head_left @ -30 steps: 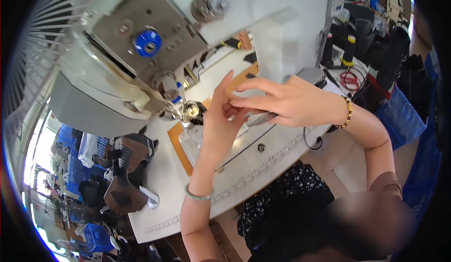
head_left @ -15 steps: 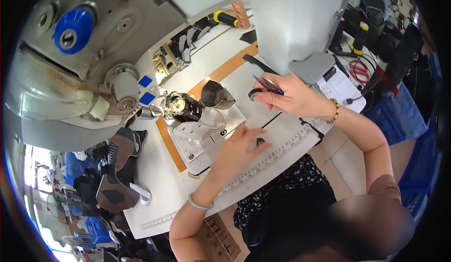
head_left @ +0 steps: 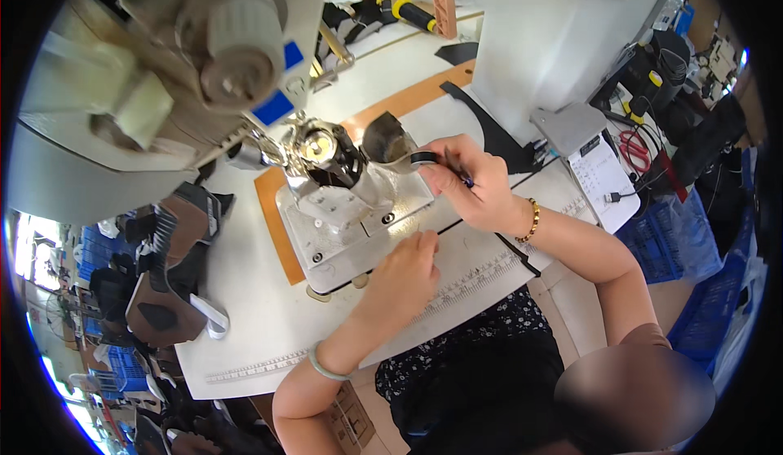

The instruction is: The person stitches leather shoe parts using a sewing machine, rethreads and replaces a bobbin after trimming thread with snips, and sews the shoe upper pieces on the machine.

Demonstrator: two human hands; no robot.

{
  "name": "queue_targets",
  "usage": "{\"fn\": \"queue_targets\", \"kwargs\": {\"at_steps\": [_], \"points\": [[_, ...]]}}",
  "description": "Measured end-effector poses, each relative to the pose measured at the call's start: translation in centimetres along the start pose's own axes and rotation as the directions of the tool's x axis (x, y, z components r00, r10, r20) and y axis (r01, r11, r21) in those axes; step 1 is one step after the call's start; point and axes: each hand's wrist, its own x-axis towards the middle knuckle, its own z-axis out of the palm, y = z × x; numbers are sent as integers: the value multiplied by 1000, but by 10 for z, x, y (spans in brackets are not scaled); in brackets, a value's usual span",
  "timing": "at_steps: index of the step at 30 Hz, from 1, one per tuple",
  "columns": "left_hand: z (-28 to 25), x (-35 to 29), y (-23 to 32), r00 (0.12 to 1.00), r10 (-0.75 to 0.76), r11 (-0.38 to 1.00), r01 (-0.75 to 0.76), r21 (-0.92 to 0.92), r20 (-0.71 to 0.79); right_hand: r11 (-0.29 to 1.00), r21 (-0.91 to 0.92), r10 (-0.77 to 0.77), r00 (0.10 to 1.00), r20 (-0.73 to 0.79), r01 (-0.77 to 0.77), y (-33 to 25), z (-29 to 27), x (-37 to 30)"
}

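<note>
My right hand (head_left: pixel 477 182) is closed, its thumb and forefinger pinching a small black bobbin-like disc (head_left: pixel 423 158). Tucked within the same fingers is a pair of pointed metal snips (head_left: pixel 455 164), partly hidden. The disc is close to the right side of the sewing machine's raised bed (head_left: pixel 334 202), near a dark, cup-shaped part (head_left: pixel 385 137). Lower down, my left hand (head_left: pixel 400 280) hovers near the front edge of the white table (head_left: pixel 261 324) with fingers curled in; whatever they may hold is hidden.
The machine head (head_left: pixel 236 72) overhangs the upper left. Brown and black shoe pieces (head_left: pixel 167 292) sit left of the table. A ruler strip (head_left: pixel 481 280) runs along its front edge. At right are a white paper (head_left: pixel 602 174), red-handled scissors (head_left: pixel 634 149) and a blue crate (head_left: pixel 652 239).
My right hand has moved left toward the machine bed with the disc. My left hand's spread fingers have closed, and the small dark round thing beside them no longer shows. The view has shifted.
</note>
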Motion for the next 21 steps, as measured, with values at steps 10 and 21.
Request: {"fn": "queue_targets", "kwargs": {"at_steps": [10,21], "points": [[-20,10,-6,870,-445,536,67,-841,-214,747,415,296,818,492,-520,-26,-16,-2],[-10,4,-7,761,-251,802,-182,-569,-598,784,221,397,741,541,-581,-21,-3,0]]}}
